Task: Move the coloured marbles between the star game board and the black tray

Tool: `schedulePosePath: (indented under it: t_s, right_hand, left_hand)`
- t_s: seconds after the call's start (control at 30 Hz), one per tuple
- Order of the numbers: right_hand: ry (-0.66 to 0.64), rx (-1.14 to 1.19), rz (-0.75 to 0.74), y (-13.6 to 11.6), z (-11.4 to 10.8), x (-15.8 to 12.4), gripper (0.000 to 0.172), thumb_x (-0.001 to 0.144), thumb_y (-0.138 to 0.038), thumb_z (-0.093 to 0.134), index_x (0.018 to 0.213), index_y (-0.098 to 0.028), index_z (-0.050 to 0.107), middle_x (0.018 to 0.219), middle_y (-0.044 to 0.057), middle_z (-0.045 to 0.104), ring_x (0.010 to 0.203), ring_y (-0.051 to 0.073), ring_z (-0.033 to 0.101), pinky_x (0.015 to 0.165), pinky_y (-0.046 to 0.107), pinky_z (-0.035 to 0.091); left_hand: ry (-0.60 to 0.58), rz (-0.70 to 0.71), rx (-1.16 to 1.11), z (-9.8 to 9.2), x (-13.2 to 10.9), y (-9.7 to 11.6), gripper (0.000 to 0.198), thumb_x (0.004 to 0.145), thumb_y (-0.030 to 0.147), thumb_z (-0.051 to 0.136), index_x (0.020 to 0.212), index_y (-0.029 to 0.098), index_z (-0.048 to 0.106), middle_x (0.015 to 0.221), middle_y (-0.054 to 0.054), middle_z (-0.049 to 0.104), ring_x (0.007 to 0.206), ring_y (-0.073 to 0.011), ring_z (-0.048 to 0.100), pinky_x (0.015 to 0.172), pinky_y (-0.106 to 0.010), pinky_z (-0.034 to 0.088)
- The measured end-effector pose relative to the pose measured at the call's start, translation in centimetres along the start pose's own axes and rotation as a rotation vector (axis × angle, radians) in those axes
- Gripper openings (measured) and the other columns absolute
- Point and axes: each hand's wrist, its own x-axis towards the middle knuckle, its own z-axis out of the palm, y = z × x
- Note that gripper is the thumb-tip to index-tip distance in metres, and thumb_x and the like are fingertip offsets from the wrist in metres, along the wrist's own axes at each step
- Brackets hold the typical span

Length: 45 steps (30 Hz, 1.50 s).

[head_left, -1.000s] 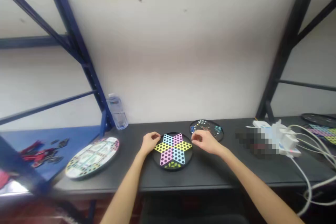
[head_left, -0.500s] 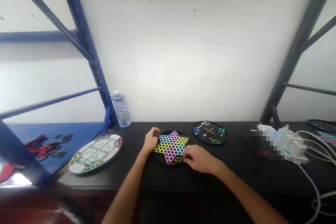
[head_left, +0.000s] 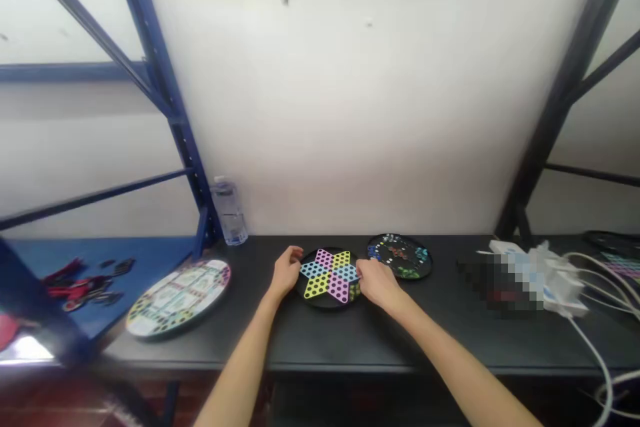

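A star-shaped Chinese checkers board (head_left: 330, 275) with pink, yellow and blue points full of holes lies on a round black tray (head_left: 320, 302). My left hand (head_left: 287, 272) is at the left side, its fingers curled round the edge by a blue point. On the opposite side, my right hand (head_left: 379, 282) has its fingers closed on the tip of the other blue point. Some yellow-green pieces (head_left: 354, 291) show in the tray beside the star, close under my right hand. The fingertips of both hands are partly hidden.
A second round black tray (head_left: 400, 256) with small coloured pieces lies behind my right hand. An oval printed game board (head_left: 180, 298) lies to the left, a clear bottle (head_left: 229, 212) behind it. White power strips with cables (head_left: 555, 277) lie right. Blue rack posts (head_left: 173, 97) rise at left.
The star has turned counterclockwise on its tray, its blue points now facing left and right. My right hand has moved slightly away from me with it; my left hand stays at the left edge.
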Motion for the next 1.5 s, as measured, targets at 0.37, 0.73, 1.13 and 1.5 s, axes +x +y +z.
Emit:
schedulePosePath:
  t_s: [0.37, 0.73, 1.13, 1.5]
  right_hand:
    - [0.010, -0.011, 0.058, -0.6, 0.2, 1.3, 0.028, 0.072, -0.004, 0.053, 0.095, -0.016, 0.062, 0.092, 0.011, 0.066, 0.083, 0.022, 0.063, 0.065, 0.026, 0.036]
    - [0.119, 0.256, -0.066, 1.7, 2.4, 3.3, 0.018, 0.080, -0.010, 0.052, 0.085, -0.020, 0.066, 0.084, 0.004, 0.067, 0.080, 0.015, 0.060, 0.066, 0.022, 0.035]
    - [0.003, 0.051, -0.009, 0.6, 0.9, 1.4, 0.018, 0.080, -0.027, 0.052, 0.087, -0.018, 0.067, 0.087, 0.010, 0.067, 0.082, 0.022, 0.062, 0.071, 0.029, 0.040]
    - [0.062, 0.340, 0.116, 1.2, 1.7, 2.4, 0.016, 0.068, -0.027, 0.056, 0.075, -0.017, 0.065, 0.078, 0.010, 0.067, 0.075, 0.020, 0.061, 0.068, 0.029, 0.041]
  left_hand:
    - [0.016, -0.080, 0.158, -0.4, -0.3, 1.5, 0.024, 0.071, 0.016, 0.049, 0.091, 0.019, 0.061, 0.067, 0.002, 0.062, 0.068, -0.0145, 0.059, 0.070, -0.026, 0.046]
    - [0.022, -0.072, 0.207, -0.4, 0.3, 1.0, 0.040, 0.070, 0.021, 0.060, 0.110, 0.020, 0.065, 0.107, -0.005, 0.069, 0.092, -0.0198, 0.063, 0.087, -0.033, 0.049]
    - [-0.017, 0.005, 0.206, -0.1, 0.3, 0.1, 0.038, 0.071, 0.021, 0.058, 0.108, 0.023, 0.066, 0.108, -0.002, 0.069, 0.098, -0.0191, 0.064, 0.093, -0.033, 0.048]
    - [-0.039, -0.027, 0.185, -0.2, 0.2, 0.6, 0.034, 0.071, 0.022, 0.059, 0.104, 0.021, 0.067, 0.105, -0.003, 0.070, 0.097, -0.0191, 0.064, 0.093, -0.032, 0.049]
